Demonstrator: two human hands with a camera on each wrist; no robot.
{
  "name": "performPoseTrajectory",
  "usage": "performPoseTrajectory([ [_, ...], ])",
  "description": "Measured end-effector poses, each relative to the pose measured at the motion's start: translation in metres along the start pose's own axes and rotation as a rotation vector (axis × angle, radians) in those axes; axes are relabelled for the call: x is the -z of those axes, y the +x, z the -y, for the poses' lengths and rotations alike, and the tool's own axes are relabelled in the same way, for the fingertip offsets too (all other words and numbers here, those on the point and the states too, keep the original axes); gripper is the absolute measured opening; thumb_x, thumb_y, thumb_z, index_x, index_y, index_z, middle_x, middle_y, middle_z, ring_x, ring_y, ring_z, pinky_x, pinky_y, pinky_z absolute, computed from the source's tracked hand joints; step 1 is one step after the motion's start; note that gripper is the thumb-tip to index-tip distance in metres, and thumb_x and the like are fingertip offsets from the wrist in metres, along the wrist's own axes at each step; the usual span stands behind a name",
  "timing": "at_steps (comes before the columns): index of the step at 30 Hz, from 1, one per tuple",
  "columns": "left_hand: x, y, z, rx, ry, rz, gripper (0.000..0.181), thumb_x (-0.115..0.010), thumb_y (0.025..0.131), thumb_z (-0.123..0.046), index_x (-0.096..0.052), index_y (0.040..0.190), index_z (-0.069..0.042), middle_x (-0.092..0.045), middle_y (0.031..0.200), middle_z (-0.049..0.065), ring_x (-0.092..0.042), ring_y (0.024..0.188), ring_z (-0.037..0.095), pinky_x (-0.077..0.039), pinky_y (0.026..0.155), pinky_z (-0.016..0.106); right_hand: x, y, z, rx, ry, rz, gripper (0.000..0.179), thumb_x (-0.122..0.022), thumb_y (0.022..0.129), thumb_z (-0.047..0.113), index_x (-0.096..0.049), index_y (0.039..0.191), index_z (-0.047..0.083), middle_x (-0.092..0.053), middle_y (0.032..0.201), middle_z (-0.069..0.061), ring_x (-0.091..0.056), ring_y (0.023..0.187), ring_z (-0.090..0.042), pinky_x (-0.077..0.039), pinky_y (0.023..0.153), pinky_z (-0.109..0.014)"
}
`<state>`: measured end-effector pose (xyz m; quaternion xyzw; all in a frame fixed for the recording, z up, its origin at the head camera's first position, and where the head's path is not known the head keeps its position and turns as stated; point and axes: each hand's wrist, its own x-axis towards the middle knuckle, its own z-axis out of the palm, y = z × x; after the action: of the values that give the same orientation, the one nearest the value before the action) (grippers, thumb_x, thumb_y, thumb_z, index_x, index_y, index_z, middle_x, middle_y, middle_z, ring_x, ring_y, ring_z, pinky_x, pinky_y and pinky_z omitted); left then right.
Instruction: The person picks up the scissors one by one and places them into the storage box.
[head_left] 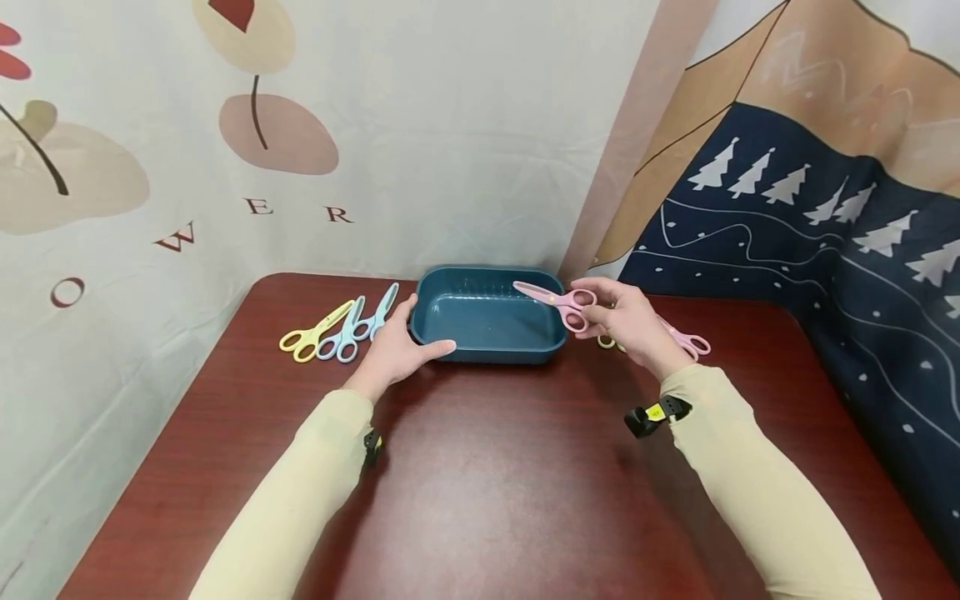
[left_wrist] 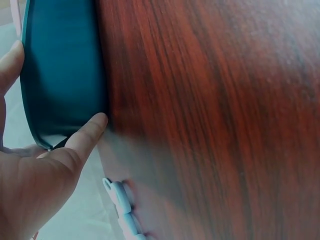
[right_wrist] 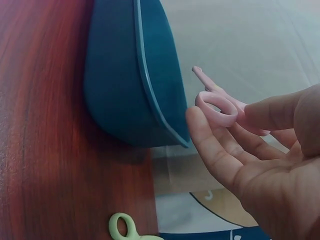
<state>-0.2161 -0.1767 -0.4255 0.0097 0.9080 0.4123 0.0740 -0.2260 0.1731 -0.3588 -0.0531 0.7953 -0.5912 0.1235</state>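
Note:
A dark teal plastic storage box [head_left: 487, 357] stands near the back edge of the table. My left hand [head_left: 395, 350] grips its left end, the thumb [left_wrist: 87, 135] along the front wall and the fingers round the side. Pink scissors [head_left: 543, 296] are held by the handle loops in my right hand [head_left: 626, 321], pinched between thumb and fingers. Their blades point left over the right end of the box, as the head view shows. From the right wrist view, the pink scissors [right_wrist: 220, 111] sit just beyond the box rim [right_wrist: 150, 92].
Yellow scissors [head_left: 300, 340] and two pairs of light blue scissors [head_left: 347, 337] lie left of the box. Right of it, partly hidden by my right hand, are more pink scissors [head_left: 693, 343] and yellow-green scissors [right_wrist: 120, 227]. A printed cloth [head_left: 450, 150] hangs behind the table.

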Motion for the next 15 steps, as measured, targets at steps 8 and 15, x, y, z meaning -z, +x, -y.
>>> performPoseTrajectory([
  [8, -0.001, 0.001, -0.001, 0.014, 0.010, 0.007, 0.111, -0.081, 0.088, -0.046, -0.012, 0.166, -0.007, -0.023, 0.170, 0.018, -0.029, 0.153, 0.039, -0.033, 0.119, 0.058, -0.007, 0.007, 0.007, -0.019, -0.033, 0.045, 0.045, -0.055, 0.102, -0.005, -0.052, 0.147, -0.003, -0.057, 0.136, -0.025, -0.066, 0.098, -0.029, -0.063, 0.078, -0.032],
  [15, 0.000, 0.001, -0.003, 0.014, 0.024, 0.008, 0.112, -0.080, 0.088, -0.048, -0.012, 0.166, -0.007, -0.022, 0.170, 0.019, -0.029, 0.153, 0.039, -0.033, 0.120, 0.058, -0.012, 0.012, 0.012, -0.027, -0.080, 0.080, 0.045, -0.057, 0.102, -0.004, -0.053, 0.147, -0.002, -0.059, 0.135, -0.026, -0.065, 0.099, -0.028, -0.063, 0.079, -0.035],
])
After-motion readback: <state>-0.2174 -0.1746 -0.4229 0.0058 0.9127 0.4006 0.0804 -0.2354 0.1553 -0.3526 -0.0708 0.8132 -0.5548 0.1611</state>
